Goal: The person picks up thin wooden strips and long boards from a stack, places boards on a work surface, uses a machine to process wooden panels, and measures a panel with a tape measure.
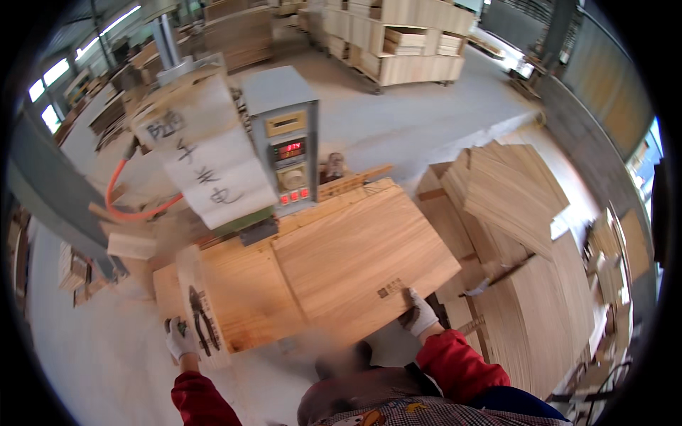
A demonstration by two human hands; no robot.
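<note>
A broad wooden panel [362,255] with a small dark printed mark lies on the right part of the wooden worktop [249,305]. My right hand [422,314], in a white glove, grips the panel's near right edge, thumb on top and fingers hidden below. At the worktop's left end is my gloved left hand [180,339], fingers curled around something small and dark that I cannot make out. Pliers with dark handles [202,323] rest on a pale wooden strip [188,273] just right of that hand.
Behind the worktop stands a grey control box [284,121] with red lit displays, beside a paper-covered machine head [209,156]. An orange hose [117,195] curves at left. Stacked panels [511,192] and more boards [533,312] stand at right; a loaded wooden cart [419,67] is farther back.
</note>
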